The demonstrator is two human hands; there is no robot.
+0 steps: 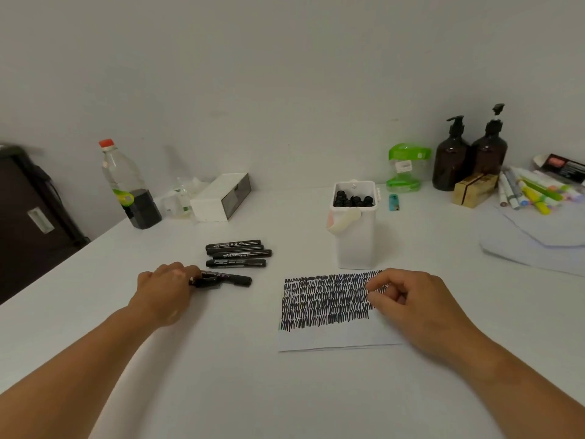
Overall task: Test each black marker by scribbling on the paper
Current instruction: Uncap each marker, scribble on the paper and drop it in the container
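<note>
Now the left hand (pixel 164 289) grips the black marker (pixel 226 279) lying left of the paper (pixel 332 339) — light, stiff, smooth, probably best held mid-barrel — while the right hand (pixel 411 304) rests loosely curled, empty, on that paper.

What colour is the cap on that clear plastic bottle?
Red-orange; the clear plastic bottle's cap shows best in the head view.

left hand (pixel 164 291) palm down, fingers curled round a black marker (pixel 231 279); right hand (pixel 411 299) loosely curled, holding nothing.
</note>
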